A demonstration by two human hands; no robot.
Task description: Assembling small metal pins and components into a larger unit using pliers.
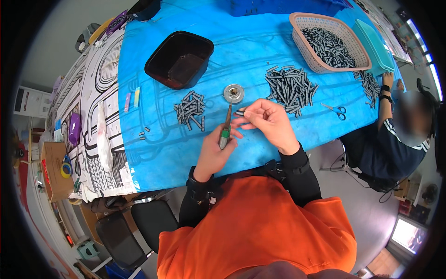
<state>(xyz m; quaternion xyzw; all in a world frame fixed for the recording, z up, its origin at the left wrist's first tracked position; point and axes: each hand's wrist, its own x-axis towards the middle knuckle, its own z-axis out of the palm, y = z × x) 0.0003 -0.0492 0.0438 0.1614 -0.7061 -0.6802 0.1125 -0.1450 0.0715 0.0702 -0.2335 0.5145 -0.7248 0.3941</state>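
My left hand [218, 148] is closed round the green-and-grey handle of a knife-like tool [226, 132]. Its narrow, brownish metal tip points away from me, toward a round silver metal disc [233, 93] with a brass-coloured centre. Pinched in the fingers of my right hand [271, 122] is a small black ribbed piece [240, 113] with a row of pale marks, close beside the tool's tip. A small pile of dark grey strips [190, 109] lies left of the disc. To the right is a larger pile of similar strips [291, 89].
A black tub [179, 58] stands at far left. A pink basket [297, 35] holds many more strips, beside a teal tray [374, 46]. Scissors [335, 111] lie at right. A person [390, 144] sits at the table's right edge, one hand near the tray. Blue sheeting [162, 158] covers the table.
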